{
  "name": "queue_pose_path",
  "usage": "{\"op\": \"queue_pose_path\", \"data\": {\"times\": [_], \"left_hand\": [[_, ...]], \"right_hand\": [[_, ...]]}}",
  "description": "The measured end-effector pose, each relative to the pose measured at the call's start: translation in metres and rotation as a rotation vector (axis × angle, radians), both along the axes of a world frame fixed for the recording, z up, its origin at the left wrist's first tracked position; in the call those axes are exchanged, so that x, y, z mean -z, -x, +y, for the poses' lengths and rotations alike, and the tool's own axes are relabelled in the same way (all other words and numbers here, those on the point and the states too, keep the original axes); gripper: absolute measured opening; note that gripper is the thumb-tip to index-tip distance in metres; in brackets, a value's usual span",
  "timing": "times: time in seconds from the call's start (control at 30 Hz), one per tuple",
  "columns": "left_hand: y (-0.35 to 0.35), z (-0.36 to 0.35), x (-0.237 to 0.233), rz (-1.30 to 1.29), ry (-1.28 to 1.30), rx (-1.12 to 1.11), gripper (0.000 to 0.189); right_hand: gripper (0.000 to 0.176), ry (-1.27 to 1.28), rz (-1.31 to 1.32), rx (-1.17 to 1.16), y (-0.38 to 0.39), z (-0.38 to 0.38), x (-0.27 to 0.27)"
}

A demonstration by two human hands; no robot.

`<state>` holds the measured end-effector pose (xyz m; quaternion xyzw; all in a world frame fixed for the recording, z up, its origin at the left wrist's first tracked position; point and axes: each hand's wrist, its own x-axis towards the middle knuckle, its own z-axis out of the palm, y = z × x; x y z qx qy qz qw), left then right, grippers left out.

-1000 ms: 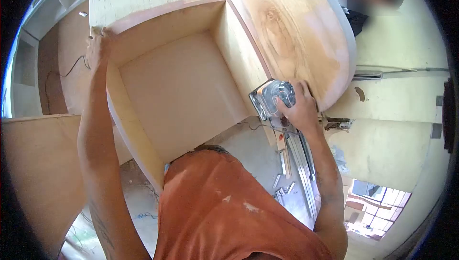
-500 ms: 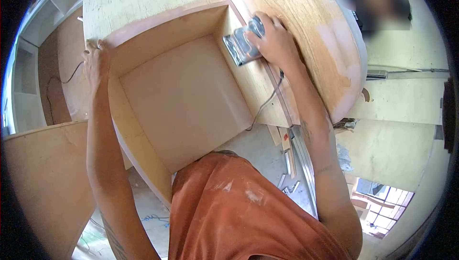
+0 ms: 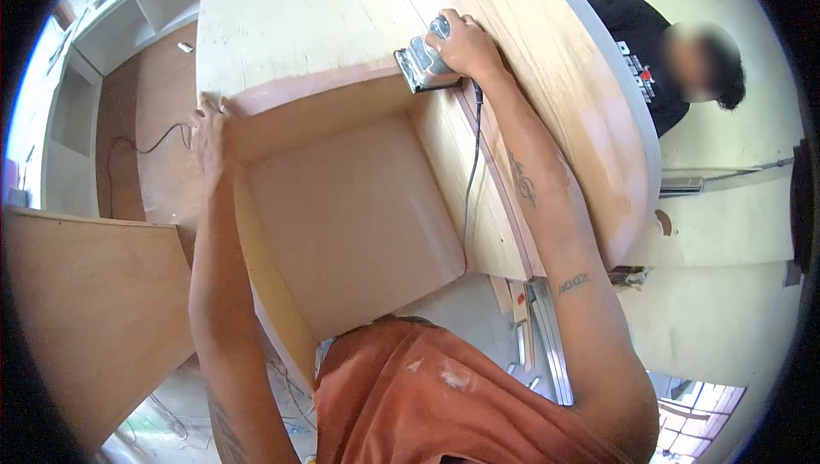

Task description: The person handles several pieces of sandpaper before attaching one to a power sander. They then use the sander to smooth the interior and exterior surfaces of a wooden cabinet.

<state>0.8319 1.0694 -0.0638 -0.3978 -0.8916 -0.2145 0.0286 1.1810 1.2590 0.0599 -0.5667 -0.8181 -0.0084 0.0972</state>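
Observation:
My right hand (image 3: pixel 470 47) is wrapped round an electric palm sander (image 3: pixel 422 64), its pad at the far right corner of the opening in a wooden cabinet (image 3: pixel 299 33). A black cord (image 3: pixel 472 174) trails from the sander down along the right side of the opening. On the left, my left hand (image 3: pixel 211 133) grips the cabinet's outer edge near the far left corner, fingers curled over it. Pinkish filler (image 3: pixel 316 87) runs along the front edge. The sander hides the wood directly beneath it.
A curved wooden top (image 3: pixel 547 97) extends to the right. Beyond it is a person in a black shirt (image 3: pixel 632 58). White shelving (image 3: pixel 73 127) stands at left, a brown panel (image 3: pixel 94 310) below it. Metal strips (image 3: pixel 551 344) lie at lower right.
The sander in my right hand has moved away from me along the right edge, up to the far corner. My left hand still holds the cabinet edge. The view has shifted.

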Motion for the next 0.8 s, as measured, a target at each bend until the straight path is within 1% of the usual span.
{"op": "queue_pose_path", "data": {"times": [0.03,0.07,0.17,0.23,0.3,0.37,0.43,0.5,0.63,0.73,0.8], "left_hand": [[-0.007,-0.002,-0.008,-0.052,0.005,-0.02,0.057],[-0.01,-0.003,-0.011,-0.047,0.0,-0.029,0.057],[-0.008,-0.001,-0.005,-0.004,-0.033,-0.041,0.057],[-0.005,-0.001,-0.004,-0.047,-0.024,-0.007,0.057],[-0.006,-0.002,-0.006,-0.05,-0.024,-0.017,0.057],[-0.011,-0.004,-0.01,-0.054,-0.019,-0.022,0.057],[-0.01,-0.006,-0.01,-0.017,-0.069,0.018,0.056],[-0.01,-0.004,-0.01,-0.02,-0.056,-0.005,0.055],[-0.02,-0.008,-0.018,-0.026,-0.054,-0.015,0.056],[-0.01,-0.004,-0.011,-0.041,-0.058,0.001,0.056],[-0.006,0.0,-0.003,-0.01,-0.057,-0.02,0.056]], "right_hand": [[0.064,-0.006,0.007,-0.01,0.003,0.006,0.0],[0.064,-0.012,0.001,-0.017,0.006,0.011,0.0],[0.065,-0.012,0.002,-0.032,0.017,0.029,0.001],[0.066,-0.008,0.005,-0.041,0.024,0.041,0.003],[0.066,0.0,0.003,-0.008,0.03,0.049,0.005],[0.066,-0.013,-0.012,-0.027,0.028,0.051,0.009],[0.067,-0.028,-0.028,-0.054,0.031,0.05,0.003],[0.068,0.018,-0.05,-0.042,0.023,0.045,0.004],[0.068,0.03,-0.003,-0.022,0.03,0.06,0.008],[0.069,0.04,0.004,-0.041,0.037,0.057,-0.001],[0.069,0.049,-0.05,-0.034,0.029,0.048,-0.001]]}}
